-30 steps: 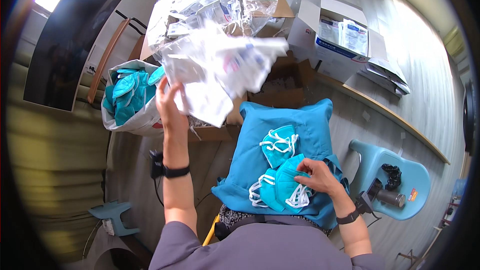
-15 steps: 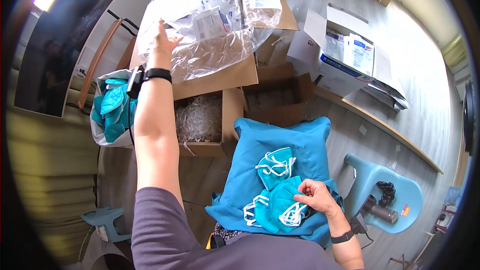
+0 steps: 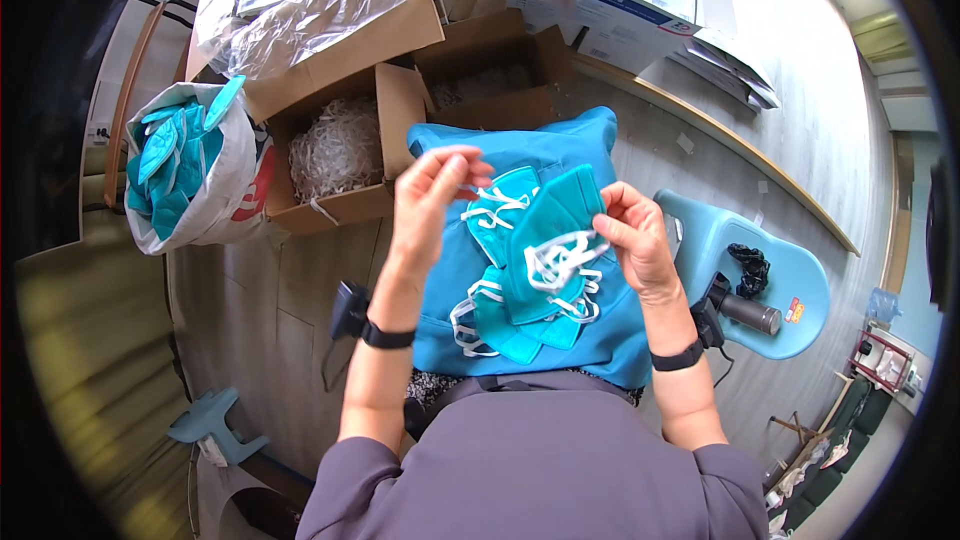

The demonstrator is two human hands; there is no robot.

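Note:
Between the thumb and fingers of my right hand (image 3: 640, 240), a teal folded face mask (image 3: 555, 215) is pinched by its upper right edge. White ear loops dangle across its front. To the left, my left hand (image 3: 430, 202) hovers over the blue cloth (image 3: 432, 280) on my lap, fingers loosely bent and apart, with nothing visible in it. More teal masks lie on the cloth: one (image 3: 487, 230) beside my left fingers, and others (image 3: 505, 328) lower down, partly covered by the held mask.
A white bag (image 3: 222, 165) full of teal masks stands at left. Beside it are cartons with shredded paper (image 3: 338, 150) and a plastic-lined carton (image 3: 330, 30). A white box (image 3: 640, 15) holds packets. At right, a blue stool (image 3: 800, 275) carries a dark cylinder (image 3: 750, 314).
My left hand has come back from the plastic-lined carton to above my lap. My right hand has lifted a mask off the pile. The view has shifted, bringing the lap higher in the picture.

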